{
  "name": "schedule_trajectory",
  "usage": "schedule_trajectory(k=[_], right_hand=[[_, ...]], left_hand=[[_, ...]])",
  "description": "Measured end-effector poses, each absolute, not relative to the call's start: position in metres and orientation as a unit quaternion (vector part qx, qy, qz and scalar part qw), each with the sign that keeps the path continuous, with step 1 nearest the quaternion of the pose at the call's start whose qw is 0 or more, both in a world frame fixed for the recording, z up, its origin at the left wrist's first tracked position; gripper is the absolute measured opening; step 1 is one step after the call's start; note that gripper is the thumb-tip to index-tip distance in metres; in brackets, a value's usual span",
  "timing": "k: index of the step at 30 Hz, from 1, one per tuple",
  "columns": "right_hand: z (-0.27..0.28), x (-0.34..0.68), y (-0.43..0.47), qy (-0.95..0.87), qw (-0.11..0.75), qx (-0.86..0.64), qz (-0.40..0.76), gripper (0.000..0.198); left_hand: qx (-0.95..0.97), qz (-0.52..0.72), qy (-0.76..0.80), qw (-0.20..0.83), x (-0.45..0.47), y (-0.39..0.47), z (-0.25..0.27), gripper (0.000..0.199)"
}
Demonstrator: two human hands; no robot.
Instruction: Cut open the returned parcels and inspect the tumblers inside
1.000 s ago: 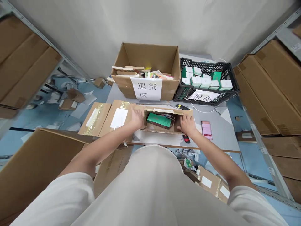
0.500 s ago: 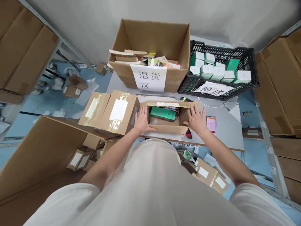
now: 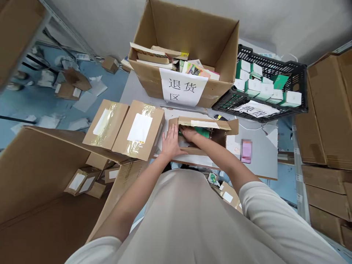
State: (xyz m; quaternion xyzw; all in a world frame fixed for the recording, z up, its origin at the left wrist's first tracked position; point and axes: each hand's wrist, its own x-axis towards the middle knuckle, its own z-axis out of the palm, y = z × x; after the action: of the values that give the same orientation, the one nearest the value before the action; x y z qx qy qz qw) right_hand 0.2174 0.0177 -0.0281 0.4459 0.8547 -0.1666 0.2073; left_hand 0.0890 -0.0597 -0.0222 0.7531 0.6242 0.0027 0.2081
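Note:
An opened cardboard box point(image 3: 200, 151) lies on the table in front of me, its flaps up. My left hand point(image 3: 172, 142) rests flat on the box's left end, fingers stretched out and thumb along the near edge. Inside the box, my right hand point(image 3: 189, 133) reaches to the left end of a green box point(image 3: 202, 132). Its fingertips are in shadow and partly hidden, so I cannot tell whether they grip the green box. My right forearm crosses the opening and covers part of the contents.
Two taped cartons point(image 3: 139, 130) stand at left, above a large carton point(image 3: 41, 176) of parcels. Behind are a big box of books point(image 3: 145, 82) and a black crate point(image 3: 299, 88) of green-and-white boxes. A phone point(image 3: 246, 151) and a box cutter point(image 3: 220, 117) lie on the table.
My right hand has left the box's right end and moved left into the box, over the green box. My left hand stays on the left end. The view has shifted.

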Motion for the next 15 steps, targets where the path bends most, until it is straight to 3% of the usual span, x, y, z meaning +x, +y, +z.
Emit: schedule_trajectory(k=[4,9,15], right_hand=[[-0.051,0.227,0.022,0.864,0.197,0.436,-0.155,0.056],[-0.057,0.244,0.023,0.874,0.198,0.411,-0.164,0.066],[-0.063,0.249,0.024,0.877,0.215,0.403,-0.147,0.059]], left_hand=[[0.743,0.003,0.635,0.213,0.089,-0.059,-0.023,0.131],[0.738,0.003,0.638,0.220,0.090,-0.060,-0.019,0.136],[0.740,0.018,0.636,0.220,0.090,-0.061,-0.020,0.135]])
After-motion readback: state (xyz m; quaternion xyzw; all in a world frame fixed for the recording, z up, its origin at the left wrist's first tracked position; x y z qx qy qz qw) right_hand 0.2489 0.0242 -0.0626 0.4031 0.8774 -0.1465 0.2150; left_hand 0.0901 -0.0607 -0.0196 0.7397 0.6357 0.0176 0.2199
